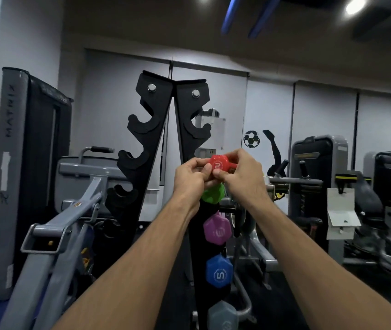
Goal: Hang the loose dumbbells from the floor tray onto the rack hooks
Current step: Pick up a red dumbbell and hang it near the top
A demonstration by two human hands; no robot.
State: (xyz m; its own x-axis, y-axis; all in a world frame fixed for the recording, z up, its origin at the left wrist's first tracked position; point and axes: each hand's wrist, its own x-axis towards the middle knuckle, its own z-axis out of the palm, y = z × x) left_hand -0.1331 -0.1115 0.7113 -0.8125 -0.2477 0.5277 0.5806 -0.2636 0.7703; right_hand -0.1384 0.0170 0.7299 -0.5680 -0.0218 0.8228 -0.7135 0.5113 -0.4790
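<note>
1. At the right-hand upright of the black rack (185,120), both hands met around a red dumbbell (218,166) marked "2".
2. Left hand (191,178): grip closed on the near end of the red dumbbell, fingers curled at its left edge.
3. Right hand (241,173): grip closed on the same dumbbell, thumb on the lower front of the red head, fingers curled over the top and the handle side.
4. Red dumbbell sat level with the third hook down on the right upright; whether it rested in the hook could not be told, hands covered the contact.
5. Directly below it, a green dumbbell (212,194) hung on the rack, partly hidden by the left wrist.
6. Under that, in a column: purple dumbbell (217,229), blue dumbbell (219,271) marked "5", grey dumbbell (222,316) at the bottom edge of view.
7. Left upright hooks (139,127) held nothing in the upper three positions.
8. Grey exercise machine (70,210) stood left of the rack; a football sticker (251,139) showed on the wall behind.
</note>
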